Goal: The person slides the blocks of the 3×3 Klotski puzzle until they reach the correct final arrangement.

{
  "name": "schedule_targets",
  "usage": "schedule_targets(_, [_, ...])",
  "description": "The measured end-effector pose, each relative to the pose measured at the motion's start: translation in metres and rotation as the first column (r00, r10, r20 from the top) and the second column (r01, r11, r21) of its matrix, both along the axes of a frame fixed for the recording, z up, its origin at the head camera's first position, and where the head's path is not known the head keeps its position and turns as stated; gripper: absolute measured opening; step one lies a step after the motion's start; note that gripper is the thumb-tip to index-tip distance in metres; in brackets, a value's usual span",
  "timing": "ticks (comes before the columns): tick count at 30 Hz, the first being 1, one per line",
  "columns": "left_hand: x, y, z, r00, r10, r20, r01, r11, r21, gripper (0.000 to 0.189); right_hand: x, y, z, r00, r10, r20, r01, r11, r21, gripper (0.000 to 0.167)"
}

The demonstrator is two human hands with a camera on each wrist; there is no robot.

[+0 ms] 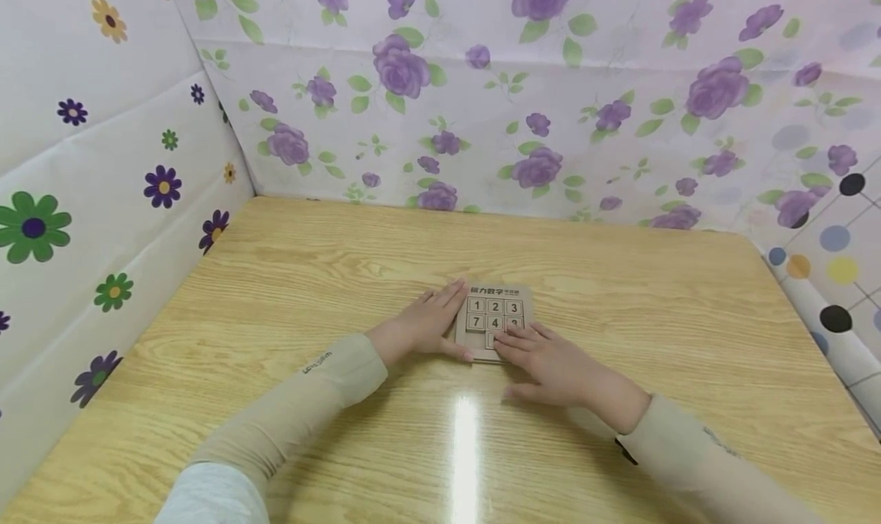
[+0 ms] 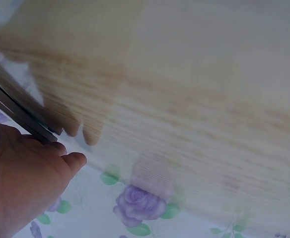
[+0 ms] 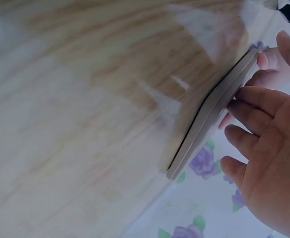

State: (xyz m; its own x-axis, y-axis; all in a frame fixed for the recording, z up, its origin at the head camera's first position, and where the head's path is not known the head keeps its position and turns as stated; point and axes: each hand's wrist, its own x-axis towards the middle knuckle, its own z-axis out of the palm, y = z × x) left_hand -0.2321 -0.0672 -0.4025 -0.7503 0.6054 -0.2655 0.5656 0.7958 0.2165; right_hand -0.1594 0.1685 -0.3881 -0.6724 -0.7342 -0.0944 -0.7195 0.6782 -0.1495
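A wooden number slide puzzle (image 1: pixel 479 354) lies flat on the table, its top row reading 1, 2, 3. In the second row are a 7 tile (image 1: pixel 476 322), a 4 tile and a partly covered one; the bottom-left slot is bare. My left hand (image 1: pixel 432 322) braces the frame's left side, fingers straight at the far corner and thumb at the near edge. Straight fingers of my right hand (image 1: pixel 557 367) rest over the lower-right tiles, hiding some of them, its thumb spread off the board. In the right wrist view the board (image 3: pixel 212 116) appears edge-on beside the fingertips.
The wood-grain table (image 1: pixel 330 256) surrounds the puzzle and carries a bright light reflection in front. A cloth with purple flowers (image 1: pixel 440 134) hangs behind it, with patterned cloths on both sides. Beige sleeves (image 1: pixel 296 409) cover both forearms.
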Motion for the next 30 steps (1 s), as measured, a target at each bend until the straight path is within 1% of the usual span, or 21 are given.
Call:
schedule_targets(7, [-0.001, -0.001, -0.001, 1.000, -0.002, 0.004, 0.002, 1.000, 0.008, 0.117, -0.003, -0.003, 0.001, 0.999, 0.019, -0.039, -0.020, 0.999, -0.034, 0.068])
schedule_targets(14, [-0.001, 0.000, -0.002, 1.000, -0.004, -0.001, 0.004, 1.000, 0.004, 0.118, -0.015, -0.015, -0.002, 1.000, 0.007, -0.009, -0.007, 0.999, -0.049, 0.075])
schedule_targets(17, [-0.001, 0.000, -0.003, 1.000, -0.003, 0.001, 0.003, 1.000, 0.000, 0.117, -0.017, -0.019, -0.003, 1.000, -0.005, 0.005, 0.005, 0.999, -0.032, 0.077])
schedule_targets(20, [0.000, 0.001, -0.002, 1.000, -0.008, -0.005, 0.008, 1.000, 0.001, 0.118, -0.017, -0.021, -0.003, 1.000, -0.018, 0.014, 0.018, 1.000, -0.001, 0.079])
schedule_targets(23, [0.000, 0.001, -0.001, 1.000, -0.008, -0.009, 0.008, 1.000, 0.005, 0.118, -0.013, -0.023, -0.001, 1.000, -0.021, 0.020, 0.021, 1.000, 0.006, 0.080])
schedule_targets(30, [0.000, -0.001, -0.001, 1.000, 0.003, -0.001, -0.003, 1.000, 0.004, 0.118, -0.002, -0.024, -0.001, 1.000, 0.011, 0.007, -0.011, 1.000, 0.011, 0.081])
